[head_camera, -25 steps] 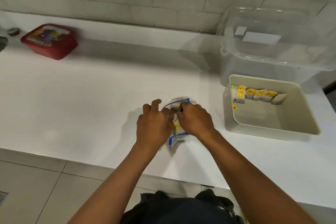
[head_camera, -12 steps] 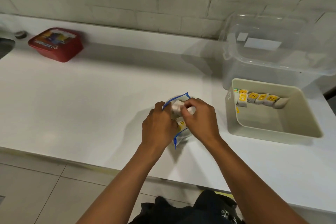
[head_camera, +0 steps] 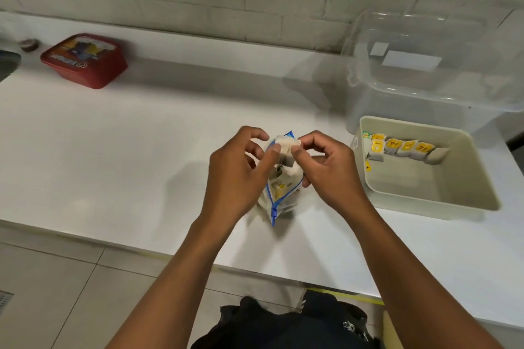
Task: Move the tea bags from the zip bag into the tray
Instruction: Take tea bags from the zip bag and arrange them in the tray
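White worktop (head_camera: 113, 150) seen from above. At centre, clear zip bag (head_camera: 279, 193) with blue zipper, upright, mouth open, tea bags inside. Left hand (head_camera: 238, 167) gripping the bag's left edge. Right hand (head_camera: 326, 167) pinching a tea bag (head_camera: 286, 147) at the bag's mouth. To the right, beige tray (head_camera: 465, 195) holding a row of yellow-labelled tea bags (head_camera: 405, 149) along its far wall. Behind it, clear plastic bin (head_camera: 425, 76). Far left, red lidded box (head_camera: 85, 59).

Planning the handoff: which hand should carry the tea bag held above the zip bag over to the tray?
The right hand. It pinches the tea bag and is on the tray's side. The left hand is farther away and better placed to steady the zip bag.
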A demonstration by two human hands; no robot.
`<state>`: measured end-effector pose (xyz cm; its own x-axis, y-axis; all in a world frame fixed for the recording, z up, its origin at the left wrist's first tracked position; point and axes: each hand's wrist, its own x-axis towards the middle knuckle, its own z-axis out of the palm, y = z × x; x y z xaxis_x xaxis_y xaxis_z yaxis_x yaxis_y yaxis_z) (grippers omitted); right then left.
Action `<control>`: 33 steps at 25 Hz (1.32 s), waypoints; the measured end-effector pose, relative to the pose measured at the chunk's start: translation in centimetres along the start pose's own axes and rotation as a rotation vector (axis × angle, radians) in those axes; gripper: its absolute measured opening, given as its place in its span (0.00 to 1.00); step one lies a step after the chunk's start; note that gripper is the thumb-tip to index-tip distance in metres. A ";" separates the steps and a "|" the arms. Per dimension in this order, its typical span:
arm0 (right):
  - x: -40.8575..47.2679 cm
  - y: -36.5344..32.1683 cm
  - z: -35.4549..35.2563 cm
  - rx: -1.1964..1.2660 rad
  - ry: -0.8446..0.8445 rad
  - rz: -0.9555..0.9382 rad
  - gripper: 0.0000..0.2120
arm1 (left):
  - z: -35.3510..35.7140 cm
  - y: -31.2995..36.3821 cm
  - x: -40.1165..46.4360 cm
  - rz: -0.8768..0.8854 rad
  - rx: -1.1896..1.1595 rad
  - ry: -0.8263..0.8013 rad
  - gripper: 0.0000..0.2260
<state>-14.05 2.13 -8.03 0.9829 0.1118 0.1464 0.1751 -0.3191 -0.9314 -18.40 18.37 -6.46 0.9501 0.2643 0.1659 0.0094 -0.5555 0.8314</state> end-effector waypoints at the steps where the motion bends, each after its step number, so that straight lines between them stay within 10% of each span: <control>1: 0.2 -0.5 0.0 -0.120 0.071 -0.127 0.05 | -0.4 0.7 0.5 -0.066 -0.042 -0.008 0.08; 11: 0.6 1.0 0.4 -0.557 0.120 -0.689 0.07 | 0.3 1.7 1.3 -0.212 -0.213 -0.051 0.05; 16: 1.1 1.8 -0.1 -0.328 0.017 -0.361 0.10 | -0.1 0.2 2.2 -0.153 0.006 0.022 0.05; 21: 2.5 2.2 1.4 -1.001 -0.597 -0.111 0.14 | -0.5 -1.3 2.4 0.081 0.274 -0.117 0.03; 28: 3.1 2.7 2.0 -1.072 -0.546 -0.058 0.06 | 0.1 -2.4 2.1 0.191 0.413 -0.269 0.03; 33: 3.5 2.3 0.4 -0.596 -0.442 0.050 0.08 | -0.7 -1.9 2.5 0.179 0.329 -0.163 0.03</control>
<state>-10.22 2.18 -9.83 0.8977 0.4119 -0.1567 0.2555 -0.7762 -0.5763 -16.22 20.64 -7.24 0.9825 0.0273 0.1843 -0.0860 -0.8112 0.5785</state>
